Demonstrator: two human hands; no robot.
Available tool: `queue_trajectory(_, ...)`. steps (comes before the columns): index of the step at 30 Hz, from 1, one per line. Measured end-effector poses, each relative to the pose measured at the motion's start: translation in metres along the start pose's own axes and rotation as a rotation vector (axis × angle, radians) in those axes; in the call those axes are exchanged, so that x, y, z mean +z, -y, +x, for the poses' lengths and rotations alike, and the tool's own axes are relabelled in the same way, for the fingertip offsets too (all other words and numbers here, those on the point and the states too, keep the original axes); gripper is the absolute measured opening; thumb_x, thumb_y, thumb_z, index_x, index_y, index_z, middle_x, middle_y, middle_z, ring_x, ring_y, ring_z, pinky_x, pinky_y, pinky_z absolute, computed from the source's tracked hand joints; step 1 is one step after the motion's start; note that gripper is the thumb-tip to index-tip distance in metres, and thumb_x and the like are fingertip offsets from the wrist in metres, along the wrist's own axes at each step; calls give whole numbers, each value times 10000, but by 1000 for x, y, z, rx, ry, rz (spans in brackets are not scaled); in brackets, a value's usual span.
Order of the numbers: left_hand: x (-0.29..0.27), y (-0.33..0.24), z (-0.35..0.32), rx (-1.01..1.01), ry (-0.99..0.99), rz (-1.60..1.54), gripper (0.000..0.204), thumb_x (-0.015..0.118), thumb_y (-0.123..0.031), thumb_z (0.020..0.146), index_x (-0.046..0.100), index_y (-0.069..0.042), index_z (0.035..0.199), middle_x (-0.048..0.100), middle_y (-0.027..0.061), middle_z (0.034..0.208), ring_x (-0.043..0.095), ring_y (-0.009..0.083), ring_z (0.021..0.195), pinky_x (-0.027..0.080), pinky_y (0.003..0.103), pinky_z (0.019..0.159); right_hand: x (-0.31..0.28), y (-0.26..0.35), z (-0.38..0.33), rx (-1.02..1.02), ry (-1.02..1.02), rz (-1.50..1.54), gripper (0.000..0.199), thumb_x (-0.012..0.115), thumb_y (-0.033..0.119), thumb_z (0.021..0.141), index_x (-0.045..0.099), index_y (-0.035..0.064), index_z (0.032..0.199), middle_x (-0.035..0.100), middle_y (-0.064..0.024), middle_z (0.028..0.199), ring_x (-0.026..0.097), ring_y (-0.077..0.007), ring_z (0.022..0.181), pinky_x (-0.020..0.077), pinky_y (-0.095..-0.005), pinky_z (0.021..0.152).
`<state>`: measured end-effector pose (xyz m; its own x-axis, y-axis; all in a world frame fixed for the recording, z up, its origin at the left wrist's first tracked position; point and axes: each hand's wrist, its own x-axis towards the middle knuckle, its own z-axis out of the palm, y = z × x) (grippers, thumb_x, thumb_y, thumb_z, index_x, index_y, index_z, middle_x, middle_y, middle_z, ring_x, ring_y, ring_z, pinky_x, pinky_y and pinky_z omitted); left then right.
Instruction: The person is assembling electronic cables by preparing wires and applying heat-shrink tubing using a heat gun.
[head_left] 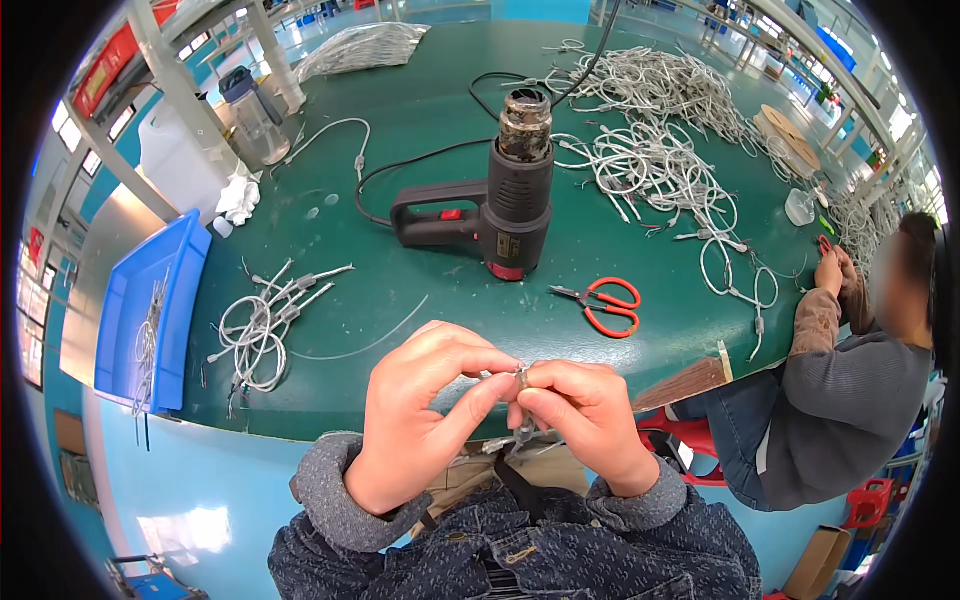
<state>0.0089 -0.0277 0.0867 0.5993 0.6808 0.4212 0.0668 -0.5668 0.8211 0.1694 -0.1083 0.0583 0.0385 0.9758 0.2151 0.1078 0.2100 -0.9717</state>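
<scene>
While our left hand and right hand pinched the nearest gray cable, we judged it light, bendable, best held behind its tip.

- Can pass low over green tabletop directly in front of the heat gun, as far as the left hand and right hand.
- Blocked at the heat gun by its upright body and left-jutting handle.
- Hampered left of and behind the heat gun by its black cord, looping over the table, then rising overhead at right rear.
- Obstructed to the heat gun's front right by 1 pair of red-handled snips; to its right rear by tangled grey cables.
- Narrowed to its front left by 1 cable bundle, then a blue tray.
</scene>
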Motion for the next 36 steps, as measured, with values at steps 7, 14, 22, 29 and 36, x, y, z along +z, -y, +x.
queue_trajectory(7, -1, 2, 2, 84, -40, 95, 116, 690, 23, 707, 651, -4, 813, 635, 90, 790, 612, 237, 786, 470, 323, 704, 1, 1, 0, 12, -13, -43, 128, 569, 52, 883, 661, -19, 937, 653, -74, 738, 608, -137, 645, 445, -271, 561)
queue_trajectory(14, 3, 9, -1, 184, -132, 237, 151, 702, 21, 670, 633, -24, 797, 618, 80, 766, 604, 251, 767, 464, 329, 698, 2, -2, -1, 83, 20, 24, 150, 548, 75, 907, 659, -15, 952, 638, -52, 715, 595, -117, 647, 446, -266, 576)
queue_trajectory(22, 6, 14, -2, 163, -169, 261, 171, 710, 21, 663, 625, -32, 801, 609, 82, 785, 595, 243, 780, 464, 330, 704, 3, -7, 0, 233, 40, 212, 194, 514, 120, 946, 658, -2, 992, 613, -15, 686, 554, -73, 657, 435, -244, 596)
queue_trajectory(29, 5, 15, -6, 81, -188, 259, 193, 728, 14, 656, 635, -41, 816, 592, 91, 867, 583, 222, 834, 469, 323, 727, 1, -7, 2, 228, 31, 189, 193, 526, 122, 943, 660, -2, 1003, 611, -12, 690, 540, -65, 653, 425, -235, 586)
queue_trajectory(36, 3, 19, -6, 91, -129, 212, 209, 741, 8, 645, 644, -40, 824, 579, 89, 891, 572, 218, 868, 471, 324, 750, 0, -8, 2, 204, 24, 143, 175, 544, 102, 930, 666, -9, 989, 608, -13, 683, 530, -58, 638, 413, -222, 565)
